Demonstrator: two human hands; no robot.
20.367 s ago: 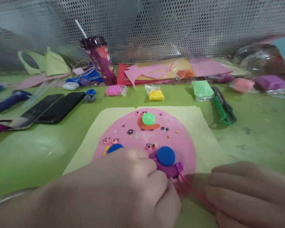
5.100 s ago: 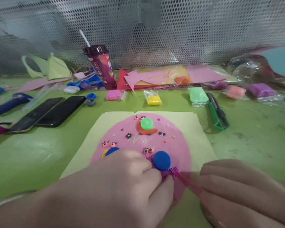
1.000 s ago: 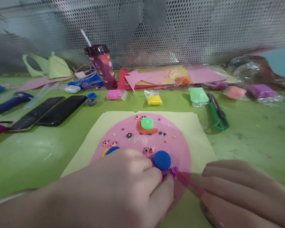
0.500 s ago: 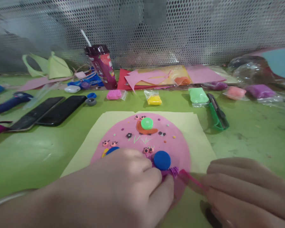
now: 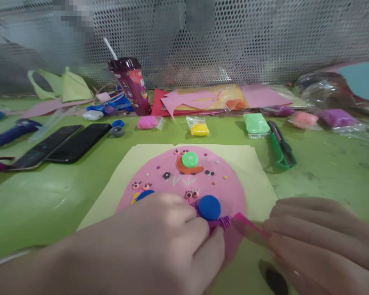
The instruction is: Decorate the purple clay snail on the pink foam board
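Note:
My left hand (image 5: 172, 237) rests on the pink paper circle (image 5: 230, 180), its fingers curled and pinched at a purple clay strip (image 5: 224, 222) with grooved lines at its right end. Just above that strip is a blue bottle cap (image 5: 209, 207), with a pair of clay eyes (image 5: 192, 194) beside it. My right hand (image 5: 322, 237) is closed on a thin pink plastic clay tool (image 5: 249, 223), whose flat tip is near the grooved end. A green cap (image 5: 190, 159) sits on an orange clay body (image 5: 192, 169) higher on the circle. Another blue cap (image 5: 145, 195) is partly hidden by my left hand.
Pale yellow paper (image 5: 117, 180) lies under the circle. A green utility knife (image 5: 281, 145) and bagged green clay (image 5: 256, 123) are at right, bagged yellow clay (image 5: 199, 129) behind. Dark phones (image 5: 80, 143) lie left, near a drink cup (image 5: 132, 88).
The pink tool's tip has shifted slightly up and away from the paper, along with my right hand. My left hand holds nearly still.

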